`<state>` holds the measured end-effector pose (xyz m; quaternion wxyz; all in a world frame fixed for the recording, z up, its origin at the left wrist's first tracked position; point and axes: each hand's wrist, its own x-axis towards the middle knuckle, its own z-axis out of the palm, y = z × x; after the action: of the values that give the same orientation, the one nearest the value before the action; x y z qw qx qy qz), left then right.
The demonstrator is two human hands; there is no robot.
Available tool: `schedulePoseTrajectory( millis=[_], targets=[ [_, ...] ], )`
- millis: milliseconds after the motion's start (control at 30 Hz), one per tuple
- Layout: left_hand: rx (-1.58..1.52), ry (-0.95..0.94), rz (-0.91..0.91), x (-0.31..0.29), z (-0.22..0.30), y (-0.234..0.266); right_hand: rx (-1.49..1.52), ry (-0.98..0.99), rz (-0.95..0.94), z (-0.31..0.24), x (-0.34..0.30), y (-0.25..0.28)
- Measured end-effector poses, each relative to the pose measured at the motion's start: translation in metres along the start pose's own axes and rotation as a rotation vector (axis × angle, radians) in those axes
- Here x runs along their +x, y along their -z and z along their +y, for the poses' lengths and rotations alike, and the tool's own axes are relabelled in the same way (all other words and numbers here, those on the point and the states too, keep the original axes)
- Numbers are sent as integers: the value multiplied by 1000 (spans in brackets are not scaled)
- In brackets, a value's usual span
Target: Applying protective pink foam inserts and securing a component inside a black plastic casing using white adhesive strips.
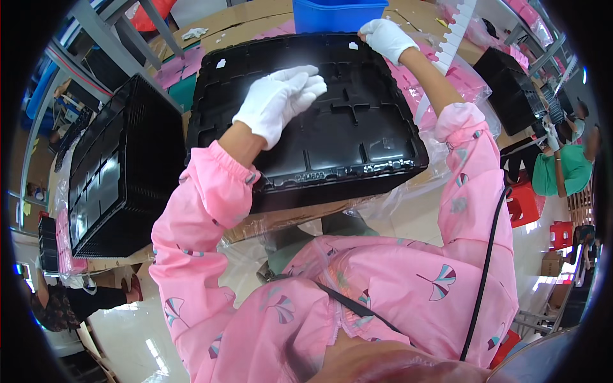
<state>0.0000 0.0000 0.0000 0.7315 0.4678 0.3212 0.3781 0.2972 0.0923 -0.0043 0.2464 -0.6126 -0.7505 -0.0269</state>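
Note:
A large black plastic crate (pixel 325 143) lies in front of me with its broad ribbed face up. Two small white patches show near its far edge, a left patch (pixel 221 64) and a right patch (pixel 353 46). My left hand (pixel 278 99), in a white glove, is over the middle of this face with its fingers stretched out and nothing seen in them. At the far right corner is my right hand (pixel 389 41), also gloved in white. Its fingertips are pinched together by the rim, and what they hold is too small to make out.
A blue bin (pixel 338 16) stands just beyond the crate. To the left is a stack of black crates (pixel 128 166). Pink plastic bags (pixel 456 83) and a white toothed strip (pixel 454 38) lie on the right. A person in green (pixel 565 169) works farther right, near red stools (pixel 525 203).

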Motion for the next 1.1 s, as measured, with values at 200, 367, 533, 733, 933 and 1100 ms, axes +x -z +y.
schedulePoseTrajectory(
  millis=[200, 367, 533, 733, 933, 1100],
  targets=[
    [-7, 52, -42, -8, -6, -6, -66, -18, -189, 2, 9, -9],
    [7, 85, -27, -9, -9, -6, -133, -51, -268, 2, 23, -18],
    [7, 90, -19, -11, -9, -6, -176, -12, -298, 8, 28, -23],
    [10, 95, -28, -10, -11, -5, -184, 38, -316, 4, 26, -19],
    [16, 99, -25, -10, -12, -4, -160, -21, -313, -15, 15, -10],
    [21, 107, -22, -11, -11, -6, -199, -20, -260, -14, 9, -12]
  ],
)
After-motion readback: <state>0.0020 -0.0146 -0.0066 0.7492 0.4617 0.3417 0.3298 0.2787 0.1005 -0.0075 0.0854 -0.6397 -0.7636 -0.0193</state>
